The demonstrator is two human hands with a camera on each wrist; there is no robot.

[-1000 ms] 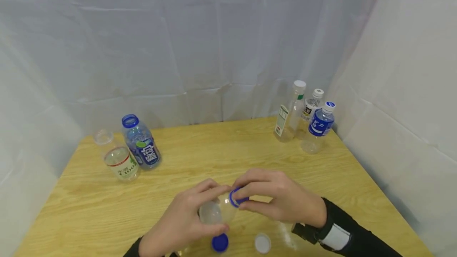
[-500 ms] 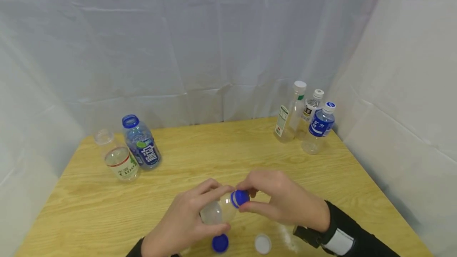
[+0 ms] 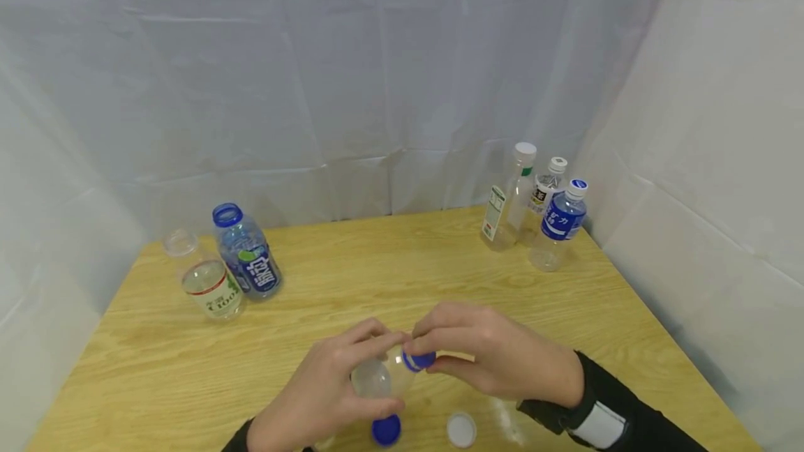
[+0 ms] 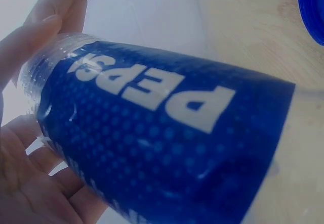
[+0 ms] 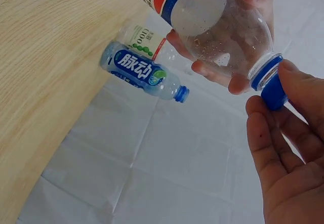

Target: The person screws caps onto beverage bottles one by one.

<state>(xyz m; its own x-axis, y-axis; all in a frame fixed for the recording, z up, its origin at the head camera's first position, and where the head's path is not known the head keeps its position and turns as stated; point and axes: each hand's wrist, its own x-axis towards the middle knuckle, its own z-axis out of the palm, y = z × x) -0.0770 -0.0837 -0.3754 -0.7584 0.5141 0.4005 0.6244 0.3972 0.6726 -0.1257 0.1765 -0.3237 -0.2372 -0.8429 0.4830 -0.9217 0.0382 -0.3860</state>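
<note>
My left hand (image 3: 333,386) grips a clear plastic Pepsi bottle (image 3: 375,377) round its upper body, tilted with its neck to the right. The blue label (image 4: 167,128) reads PEPSI in the left wrist view. On the bottle's mouth sits a blue cap (image 3: 427,360), which my right hand (image 3: 493,351) pinches between thumb and fingers. In the right wrist view the cap (image 5: 274,93) is at the neck, beside a blue ring. Whether its thread is engaged I cannot tell. Below the hands, a loose blue cap (image 3: 386,430) and a white cap (image 3: 461,430) lie on the table.
On the wooden table (image 3: 352,264), an uncapped blue bottle (image 3: 251,257) and an uncapped clear C100 bottle (image 3: 213,284) stand at left. Three capped bottles stand at back right: a tall clear one (image 3: 511,204), a white-labelled one (image 3: 548,190) and a blue-labelled one (image 3: 561,222). White sheeting surrounds the table.
The right fingers came off the cap's top half a second ago, baring it, and now lie over it again. The left hand and bottle stay nearly in place.
</note>
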